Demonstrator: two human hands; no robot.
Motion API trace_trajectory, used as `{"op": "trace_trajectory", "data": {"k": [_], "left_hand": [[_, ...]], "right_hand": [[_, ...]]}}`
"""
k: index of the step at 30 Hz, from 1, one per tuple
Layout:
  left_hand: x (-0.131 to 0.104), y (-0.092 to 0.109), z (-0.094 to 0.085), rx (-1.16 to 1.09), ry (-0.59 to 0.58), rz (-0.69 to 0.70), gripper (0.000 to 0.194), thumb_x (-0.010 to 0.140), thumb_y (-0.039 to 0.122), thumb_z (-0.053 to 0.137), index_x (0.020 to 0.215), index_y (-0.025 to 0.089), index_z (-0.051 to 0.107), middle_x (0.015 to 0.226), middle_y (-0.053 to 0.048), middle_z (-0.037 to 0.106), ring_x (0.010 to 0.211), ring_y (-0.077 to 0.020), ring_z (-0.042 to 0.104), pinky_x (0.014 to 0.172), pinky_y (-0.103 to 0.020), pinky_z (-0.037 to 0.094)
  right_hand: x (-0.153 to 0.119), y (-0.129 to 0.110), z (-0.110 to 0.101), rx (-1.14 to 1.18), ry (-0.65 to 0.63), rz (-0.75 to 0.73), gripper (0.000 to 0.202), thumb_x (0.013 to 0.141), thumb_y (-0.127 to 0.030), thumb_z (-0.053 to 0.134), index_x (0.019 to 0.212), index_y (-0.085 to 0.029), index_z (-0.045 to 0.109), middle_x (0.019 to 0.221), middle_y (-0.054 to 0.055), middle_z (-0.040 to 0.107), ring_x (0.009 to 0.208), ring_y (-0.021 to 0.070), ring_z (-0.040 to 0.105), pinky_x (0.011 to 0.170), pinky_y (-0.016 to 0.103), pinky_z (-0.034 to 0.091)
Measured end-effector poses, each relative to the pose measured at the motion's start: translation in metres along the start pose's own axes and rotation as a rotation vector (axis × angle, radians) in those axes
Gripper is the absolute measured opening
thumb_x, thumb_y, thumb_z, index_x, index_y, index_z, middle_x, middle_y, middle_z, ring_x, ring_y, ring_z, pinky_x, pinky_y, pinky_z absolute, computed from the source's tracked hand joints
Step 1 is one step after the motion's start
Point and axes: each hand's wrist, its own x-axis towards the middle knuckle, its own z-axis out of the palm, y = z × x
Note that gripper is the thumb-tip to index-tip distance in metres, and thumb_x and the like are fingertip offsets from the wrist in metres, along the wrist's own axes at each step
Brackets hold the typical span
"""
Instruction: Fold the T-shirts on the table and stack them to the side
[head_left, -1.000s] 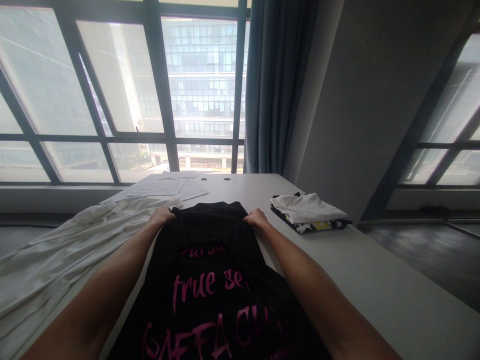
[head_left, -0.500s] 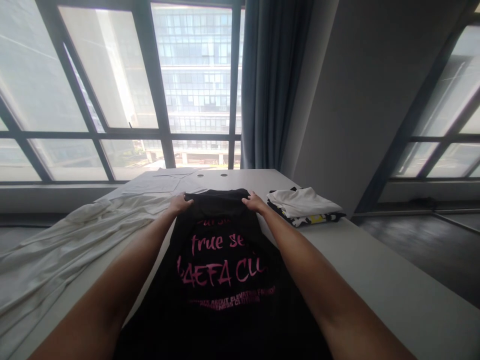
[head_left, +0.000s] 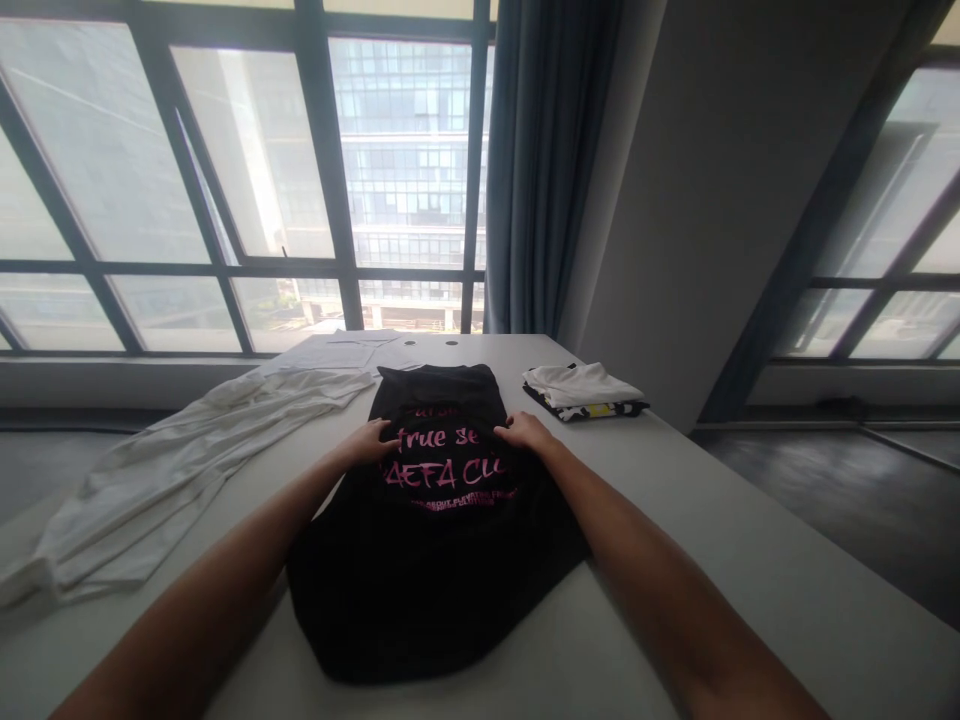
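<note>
A black T-shirt (head_left: 427,580) with pink lettering lies on the white table, its sides folded in at the far end and its near hem spread wider. My left hand (head_left: 370,441) rests on its left edge beside the lettering, thumb and fingers apart. On the opposite edge is my right hand (head_left: 527,432), its fingers also parted and touching the fabric. Neither hand visibly grips the cloth. The ends of some fingers are hard to make out against the black.
Crumpled white clothing (head_left: 202,450) stretches along the left of the table (head_left: 750,560). White sheets (head_left: 345,350) lie at the far left. A folded stack of clothes (head_left: 585,390) sits at the right edge. Beyond stand windows and a blue curtain (head_left: 540,180).
Both hands have let go of the shirt's far end and drawn back toward me along its sides. The shirt lies farther from me, its near hem now in view.
</note>
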Motion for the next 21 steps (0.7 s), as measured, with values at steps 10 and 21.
{"op": "trace_trajectory", "data": {"k": [10,21], "left_hand": [[-0.089,0.018,-0.023,-0.053,-0.008,-0.031,0.067,0.074,0.056,0.067,0.129,0.019,0.063,0.14,-0.012,0.059,0.129,-0.0325,0.054,0.105,-0.036,0.044],[-0.161,0.009,-0.048,-0.138,-0.23,-0.275,0.075,0.065,0.064,0.071,0.121,0.014,0.064,0.111,-0.016,0.072,0.093,-0.0293,0.071,0.066,-0.029,0.059]], "right_hand": [[-0.079,0.022,-0.027,-0.04,-0.113,0.069,0.069,0.078,-0.071,0.061,0.111,-0.01,0.07,0.114,0.018,0.07,0.106,0.0293,0.066,0.082,0.031,0.05],[-0.137,0.061,-0.055,0.245,-0.156,0.022,0.041,0.068,-0.044,0.083,0.094,-0.014,0.074,0.099,0.011,0.074,0.099,0.0271,0.068,0.086,0.031,0.052]]}}
